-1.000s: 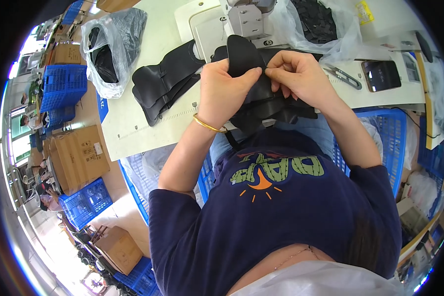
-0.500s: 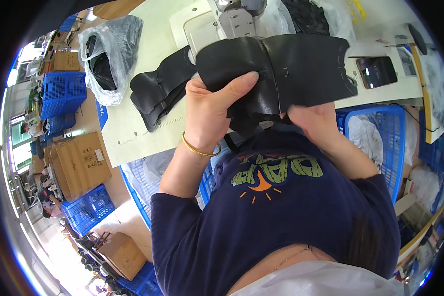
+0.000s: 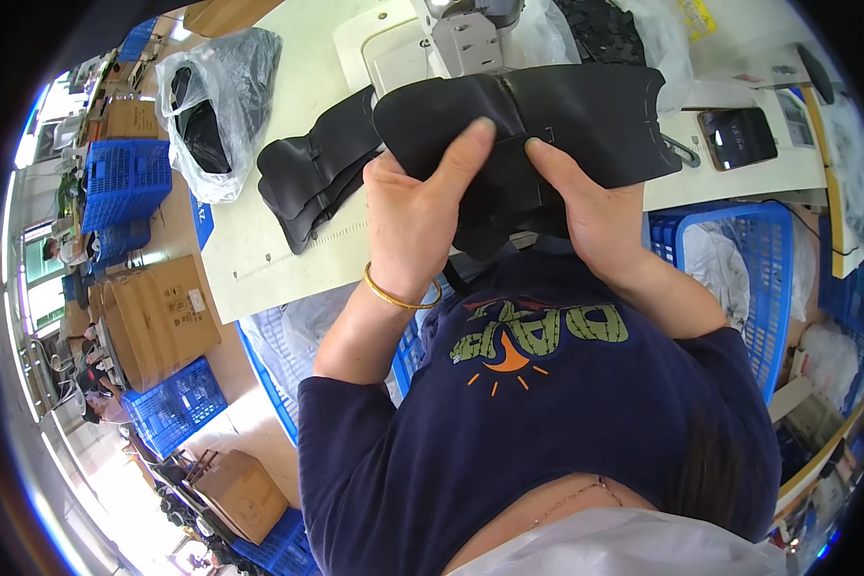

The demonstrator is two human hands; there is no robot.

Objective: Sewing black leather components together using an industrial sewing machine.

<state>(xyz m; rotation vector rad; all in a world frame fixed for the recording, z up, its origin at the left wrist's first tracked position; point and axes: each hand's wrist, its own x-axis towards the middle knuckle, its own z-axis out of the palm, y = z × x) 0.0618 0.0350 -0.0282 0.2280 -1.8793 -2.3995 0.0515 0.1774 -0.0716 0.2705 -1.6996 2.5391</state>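
A wide black leather-like panel (image 3: 595, 106), with a seam across its middle and small pale marks, is held up between my two hands over the table's front edge. My left hand (image 3: 413, 211) grips its left part, thumb lying on the upper face and fingers hidden beneath. My right hand (image 3: 600, 216) closes on the lower right part, its thumb pressed near the seam and the other fingers out of sight. More black material hangs under the panel, close to my shirt. Left of it, a stack of similar black pieces (image 3: 322, 158) rests on the table.
A sewing machine (image 3: 466, 43) stands behind the panel on the pale table (image 3: 250, 235). A clear plastic bag (image 3: 245, 82) holding black items lies at left, a phone (image 3: 737, 137) at right. Blue crates (image 3: 773, 288) flank me below the tabletop.
My right hand has come up from the panel's lower edge, and its thumb now presses on the upper face near the seam. The panel has shifted slightly left.
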